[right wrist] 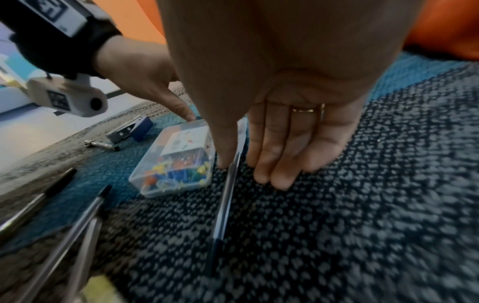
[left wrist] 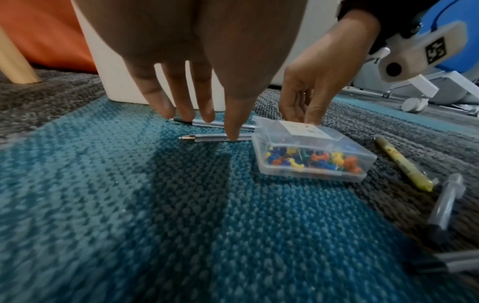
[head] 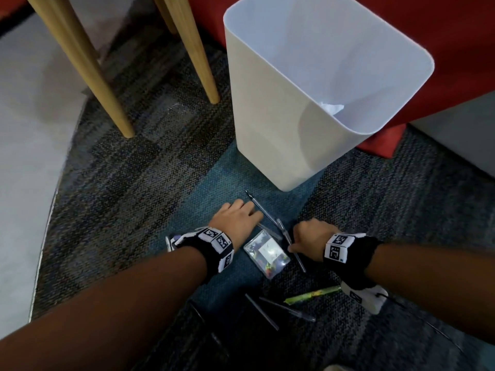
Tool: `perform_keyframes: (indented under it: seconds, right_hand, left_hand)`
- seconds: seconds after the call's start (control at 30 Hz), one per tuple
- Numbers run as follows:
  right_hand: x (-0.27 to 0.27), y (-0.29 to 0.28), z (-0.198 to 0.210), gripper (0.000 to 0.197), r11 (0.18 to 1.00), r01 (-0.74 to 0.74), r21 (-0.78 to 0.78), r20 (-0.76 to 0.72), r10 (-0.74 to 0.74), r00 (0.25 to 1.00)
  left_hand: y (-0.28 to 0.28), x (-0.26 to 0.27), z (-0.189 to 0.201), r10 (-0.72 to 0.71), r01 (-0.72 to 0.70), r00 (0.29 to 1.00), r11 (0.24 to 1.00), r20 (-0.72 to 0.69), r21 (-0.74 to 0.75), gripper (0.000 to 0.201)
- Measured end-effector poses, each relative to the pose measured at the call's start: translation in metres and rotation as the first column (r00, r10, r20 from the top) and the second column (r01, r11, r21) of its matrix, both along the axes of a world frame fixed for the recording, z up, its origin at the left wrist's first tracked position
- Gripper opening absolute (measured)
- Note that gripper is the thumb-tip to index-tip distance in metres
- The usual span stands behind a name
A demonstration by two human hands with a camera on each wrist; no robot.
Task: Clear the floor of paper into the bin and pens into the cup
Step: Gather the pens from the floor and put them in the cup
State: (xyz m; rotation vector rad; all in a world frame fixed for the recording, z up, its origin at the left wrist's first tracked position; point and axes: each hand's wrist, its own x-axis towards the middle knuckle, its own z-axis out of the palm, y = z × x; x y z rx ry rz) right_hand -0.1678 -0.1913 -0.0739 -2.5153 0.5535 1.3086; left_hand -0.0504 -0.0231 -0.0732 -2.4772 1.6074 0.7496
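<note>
Several clear pens lie on the blue-grey carpet in front of a white bin (head: pixel 281 116), which holds crumpled paper (head: pixel 332 107). My left hand (head: pixel 238 216) reaches down with straight fingers. Its thumb (left wrist: pixel 233 135) touches the nearer pen (left wrist: pixel 207 138) and its fingers rest over a farther pen (left wrist: pixel 202 123). My right hand (head: pixel 305 236) stands over another pen (right wrist: pixel 225 201). The thumb (right wrist: pixel 225 160) presses against that pen's side, and the fingers (right wrist: pixel 272 174) meet the carpet on its other side. No cup is in view.
A clear box of coloured push pins (head: pixel 266 253) sits between my hands. A yellow-green marker (head: pixel 313 292) and two more pens (head: pixel 288 307) lie nearer to me. Wooden legs (head: pixel 88 70) stand at the left, with red upholstery (head: pixel 455 36) behind the bin. A small blue object (right wrist: pixel 132 128) lies left of the box.
</note>
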Motion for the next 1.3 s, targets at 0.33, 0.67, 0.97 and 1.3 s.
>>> perform_keyframes:
  seconds: [0.33, 0.67, 0.97, 1.3]
  right_hand:
    - [0.001, 0.001, 0.009, 0.028, 0.999, 0.042, 0.020, 0.202, -0.045, 0.978]
    - [0.070, -0.002, 0.006, 0.023, 0.986, 0.132, 0.103, 0.367, -0.161, 0.916]
    - [0.063, 0.024, -0.011, 0.016, 0.998, 0.009, -0.056, 0.248, 0.005, 0.969]
    - [0.106, 0.067, 0.082, 0.017, 0.885, 0.178, 0.430, 0.663, -0.443, 0.603]
  left_hand:
    - [0.000, 0.000, -0.019, -0.029, 0.028, 1.000, 0.998, 0.005, 0.056, 0.038]
    - [0.022, 0.058, -0.005, 0.199, -0.152, 0.947, 0.969, -0.251, 0.195, 0.021]
    - [0.042, 0.103, 0.040, 0.301, -0.314, 0.886, 0.949, -0.352, 0.021, 0.018]
    - [0.029, 0.149, 0.162, 0.201, -0.287, 0.956, 0.783, -0.213, -0.552, 0.014]
